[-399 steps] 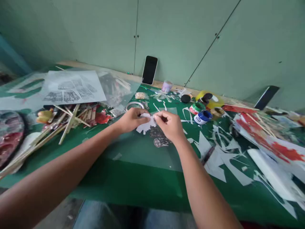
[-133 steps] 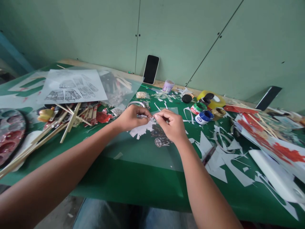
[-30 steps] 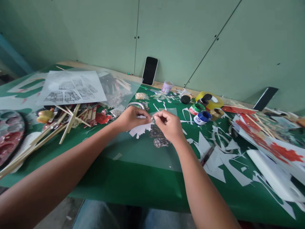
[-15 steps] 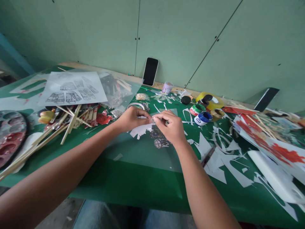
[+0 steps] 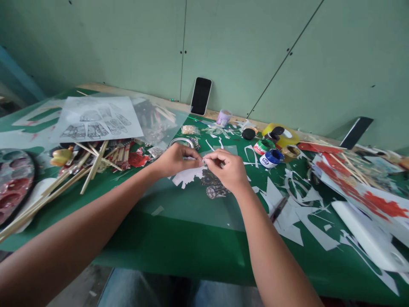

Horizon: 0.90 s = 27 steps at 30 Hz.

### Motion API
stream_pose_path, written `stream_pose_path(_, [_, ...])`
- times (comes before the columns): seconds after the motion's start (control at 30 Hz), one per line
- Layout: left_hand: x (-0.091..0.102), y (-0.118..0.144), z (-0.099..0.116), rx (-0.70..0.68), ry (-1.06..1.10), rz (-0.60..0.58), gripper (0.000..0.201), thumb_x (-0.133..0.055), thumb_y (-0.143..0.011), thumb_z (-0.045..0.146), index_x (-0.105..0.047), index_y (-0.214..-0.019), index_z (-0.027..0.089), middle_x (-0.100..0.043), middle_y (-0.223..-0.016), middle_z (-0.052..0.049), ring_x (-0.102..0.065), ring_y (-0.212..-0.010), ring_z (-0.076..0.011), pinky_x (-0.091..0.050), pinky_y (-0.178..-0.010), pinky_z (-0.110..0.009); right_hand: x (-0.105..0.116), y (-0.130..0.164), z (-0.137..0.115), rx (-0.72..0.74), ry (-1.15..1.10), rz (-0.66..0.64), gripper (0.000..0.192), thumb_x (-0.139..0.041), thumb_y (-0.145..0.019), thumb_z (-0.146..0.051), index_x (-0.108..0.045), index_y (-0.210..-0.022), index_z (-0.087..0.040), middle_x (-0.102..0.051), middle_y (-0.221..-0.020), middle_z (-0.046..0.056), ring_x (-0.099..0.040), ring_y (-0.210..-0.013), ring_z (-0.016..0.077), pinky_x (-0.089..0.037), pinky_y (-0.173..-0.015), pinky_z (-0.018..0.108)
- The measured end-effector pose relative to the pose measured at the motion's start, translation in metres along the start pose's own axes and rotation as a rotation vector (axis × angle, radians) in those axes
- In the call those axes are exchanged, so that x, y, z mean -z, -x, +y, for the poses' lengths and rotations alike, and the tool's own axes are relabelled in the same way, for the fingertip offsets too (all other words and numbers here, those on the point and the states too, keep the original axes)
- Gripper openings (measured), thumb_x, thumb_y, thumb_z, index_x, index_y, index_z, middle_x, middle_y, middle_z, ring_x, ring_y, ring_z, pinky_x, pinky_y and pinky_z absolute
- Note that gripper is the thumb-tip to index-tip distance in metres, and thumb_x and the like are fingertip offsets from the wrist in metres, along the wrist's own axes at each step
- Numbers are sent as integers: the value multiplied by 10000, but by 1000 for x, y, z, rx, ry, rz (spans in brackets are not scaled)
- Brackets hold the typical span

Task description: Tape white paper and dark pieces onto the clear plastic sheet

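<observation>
My left hand [image 5: 175, 159] and my right hand [image 5: 229, 169] meet over the middle of the green table [image 5: 179, 247]. Both pinch the top edge of a jagged white paper cutout [image 5: 187, 175] that hangs down between them. My right hand also seems to grip a thin tool, mostly hidden by its fingers. Just below the hands lie dark printed cutouts [image 5: 214, 189] on a clear plastic sheet [image 5: 191, 204].
Bamboo sticks [image 5: 92, 164] and a paint palette [image 5: 12, 181] lie at the left, under a printed sheet [image 5: 96, 119]. A phone [image 5: 201, 96] leans on the wall. Small paint pots [image 5: 271, 157] and a yellow tape roll [image 5: 283, 134] stand right of the hands. White paper scraps [image 5: 297, 217] cover the right side.
Both hands have stayed on the white cutout. Their fingers have shifted slightly along its top edge, and the paper now hangs a little lower and further left.
</observation>
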State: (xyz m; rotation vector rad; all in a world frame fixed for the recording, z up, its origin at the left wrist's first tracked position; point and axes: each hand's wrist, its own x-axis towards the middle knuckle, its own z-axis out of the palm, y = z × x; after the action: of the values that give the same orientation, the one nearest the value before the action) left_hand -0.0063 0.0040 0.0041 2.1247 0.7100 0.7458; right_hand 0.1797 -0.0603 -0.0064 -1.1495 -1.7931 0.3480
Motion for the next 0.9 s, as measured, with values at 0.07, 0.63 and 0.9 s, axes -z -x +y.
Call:
stream_pose_path(0.07, [0, 0, -1, 4, 9, -7, 178, -664, -759, 313, -744, -771, 154, -714, -710, -11, -617, -646, -121, -449, -570, -199, 0, 0, 0, -32, -13, -12, 147, -562, -834, -245, -689, -772, -204, -623, -703, 4, -465, -581, 111, -393, -581, 271])
stream_pose_path(0.63, [2, 0, -1, 5, 90, -47, 227, -700, -769, 354, -753, -840, 145, -719, -764, -43, -616, -660, -128, -452, -578, -206, 0, 2, -1, -184, -147, -45, 196, -554, -847, -348, -663, -811, -188, -617, -713, 10, -495, -605, 112, -392, -558, 250])
stream_pose_path(0.9, [1, 0, 0, 7, 99, -44, 232, -688, -777, 356, -749, -849, 144, -717, -766, -40, -610, -651, -122, -450, -573, -204, -2, 3, 0, -186, -164, -28, 205, -549, -861, -361, -651, -810, -190, -595, -707, 4, -477, -603, 110, -378, -564, 250])
